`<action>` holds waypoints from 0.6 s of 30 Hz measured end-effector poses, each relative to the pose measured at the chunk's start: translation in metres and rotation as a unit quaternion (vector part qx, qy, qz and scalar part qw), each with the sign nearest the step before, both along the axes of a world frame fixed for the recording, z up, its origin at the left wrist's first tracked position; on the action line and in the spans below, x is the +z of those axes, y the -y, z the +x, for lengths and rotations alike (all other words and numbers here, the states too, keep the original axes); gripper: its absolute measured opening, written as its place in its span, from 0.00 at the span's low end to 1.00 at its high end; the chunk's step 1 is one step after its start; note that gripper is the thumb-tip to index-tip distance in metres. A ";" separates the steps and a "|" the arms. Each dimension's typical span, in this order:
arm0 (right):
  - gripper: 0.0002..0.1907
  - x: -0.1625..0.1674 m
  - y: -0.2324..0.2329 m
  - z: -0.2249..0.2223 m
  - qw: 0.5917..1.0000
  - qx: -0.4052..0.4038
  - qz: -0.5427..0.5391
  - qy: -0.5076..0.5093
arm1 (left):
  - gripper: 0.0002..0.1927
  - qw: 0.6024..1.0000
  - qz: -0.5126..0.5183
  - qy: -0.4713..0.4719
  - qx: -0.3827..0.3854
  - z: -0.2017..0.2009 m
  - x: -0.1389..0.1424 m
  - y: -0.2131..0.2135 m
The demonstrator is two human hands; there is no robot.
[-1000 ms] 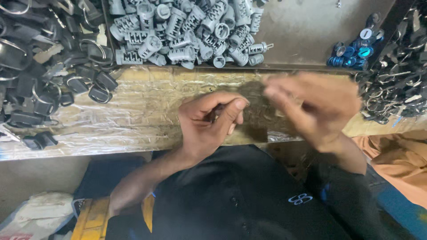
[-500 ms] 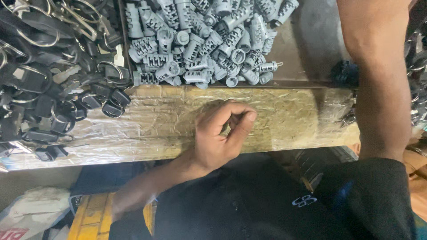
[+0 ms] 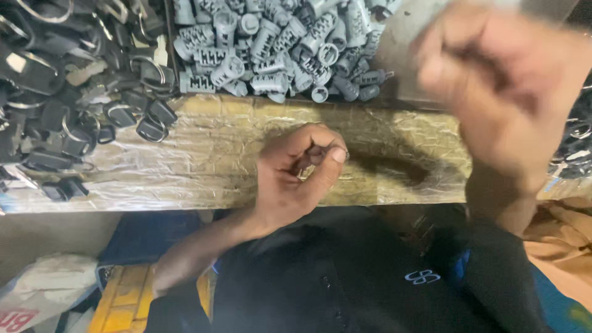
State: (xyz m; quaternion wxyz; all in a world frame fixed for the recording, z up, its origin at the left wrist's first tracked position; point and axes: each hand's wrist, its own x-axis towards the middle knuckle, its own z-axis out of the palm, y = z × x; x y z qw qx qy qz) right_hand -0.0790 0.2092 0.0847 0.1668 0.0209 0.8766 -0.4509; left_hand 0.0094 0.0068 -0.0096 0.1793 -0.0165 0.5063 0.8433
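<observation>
Head view looked straight down on the foil-wrapped surface (image 3: 203, 166), which I used as my landmark. My left hand (image 3: 296, 172) rested on the middle of the surface, fingers curled tight with thumb and forefinger pinched on a small metal part (image 3: 316, 154); the part was mostly hidden, so I could not tell its shape. My right hand (image 3: 505, 80) was raised above the far right end of the surface, heavily blurred. It looked loosely curled, but I could not tell if it held anything. Beyond the far edge of the surface lay a heap of grey ribbed cylinders (image 3: 277, 49), just behind the left hand. At the left end of the surface sat a pile of black fobs with metal rings (image 3: 74, 92), some spilling onto the foil. Below the near edge of the surface, a dark shirt (image 3: 345, 271) filled the bottom of view.
</observation>
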 end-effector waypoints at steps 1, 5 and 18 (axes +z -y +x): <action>0.05 0.004 0.004 0.014 0.997 0.007 -0.067 0.036 | 0.03 1.000 0.013 0.004 -0.007 0.000 0.004 0.002; 0.06 0.003 0.003 0.066 0.965 0.002 -0.220 0.139 | 0.01 0.999 0.029 -0.005 -0.036 -0.001 0.020 0.007; 0.08 -0.028 -0.002 0.105 0.905 -0.151 -0.377 0.127 | 0.01 0.995 -0.076 -0.061 0.002 0.002 0.033 -0.012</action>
